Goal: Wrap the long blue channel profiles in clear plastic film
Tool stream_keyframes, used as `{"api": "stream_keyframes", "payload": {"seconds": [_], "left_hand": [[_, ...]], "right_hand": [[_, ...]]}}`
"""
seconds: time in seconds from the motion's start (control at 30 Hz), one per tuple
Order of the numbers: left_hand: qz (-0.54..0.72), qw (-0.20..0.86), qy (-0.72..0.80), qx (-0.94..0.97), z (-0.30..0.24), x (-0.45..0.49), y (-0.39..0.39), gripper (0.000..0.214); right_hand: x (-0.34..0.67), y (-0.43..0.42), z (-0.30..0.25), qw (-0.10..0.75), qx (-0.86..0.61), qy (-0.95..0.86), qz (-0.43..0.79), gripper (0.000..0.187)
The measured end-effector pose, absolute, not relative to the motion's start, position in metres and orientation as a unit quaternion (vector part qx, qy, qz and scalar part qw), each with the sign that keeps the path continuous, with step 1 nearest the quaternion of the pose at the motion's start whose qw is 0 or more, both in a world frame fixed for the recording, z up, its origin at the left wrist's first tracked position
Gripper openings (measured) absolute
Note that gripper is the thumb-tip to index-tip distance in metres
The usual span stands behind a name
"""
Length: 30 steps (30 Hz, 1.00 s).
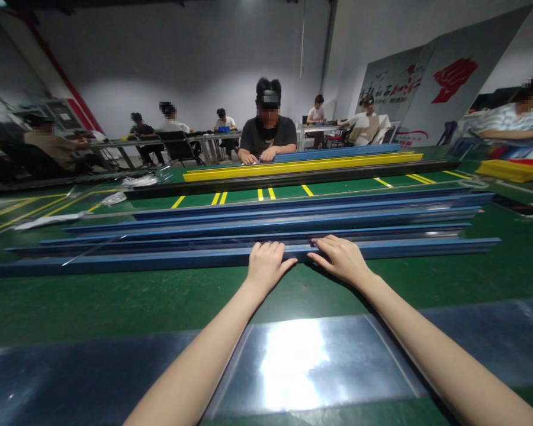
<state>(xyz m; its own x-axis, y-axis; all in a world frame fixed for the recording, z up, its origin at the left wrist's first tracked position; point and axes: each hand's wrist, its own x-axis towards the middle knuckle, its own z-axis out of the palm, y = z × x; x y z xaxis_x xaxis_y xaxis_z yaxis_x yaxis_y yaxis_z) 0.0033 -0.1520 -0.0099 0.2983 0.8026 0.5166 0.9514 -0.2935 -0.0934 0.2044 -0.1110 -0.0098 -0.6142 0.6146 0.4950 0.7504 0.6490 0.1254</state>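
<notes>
Gripping one blue rail: two bare hands

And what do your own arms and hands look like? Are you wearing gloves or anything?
No gloves: the left hand and the right hand are both bare. The forearms are bare too, slim and smooth, narrowing toward the hands. No sleeves, watch or bracelet show on them.
</notes>
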Motion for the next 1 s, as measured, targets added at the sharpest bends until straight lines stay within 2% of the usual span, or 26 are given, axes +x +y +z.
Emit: {"api": "stream_keyframes", "payload": {"seconds": [1.0], "left_hand": [[-0.191, 0.202, -0.566, -0.776, -0.0114, 0.0033, -0.1528, 0.035]], "right_hand": [[0.2033, -0.1113, -0.0092, 0.209, -0.386, -0.884, -0.161, 0.039]]}}
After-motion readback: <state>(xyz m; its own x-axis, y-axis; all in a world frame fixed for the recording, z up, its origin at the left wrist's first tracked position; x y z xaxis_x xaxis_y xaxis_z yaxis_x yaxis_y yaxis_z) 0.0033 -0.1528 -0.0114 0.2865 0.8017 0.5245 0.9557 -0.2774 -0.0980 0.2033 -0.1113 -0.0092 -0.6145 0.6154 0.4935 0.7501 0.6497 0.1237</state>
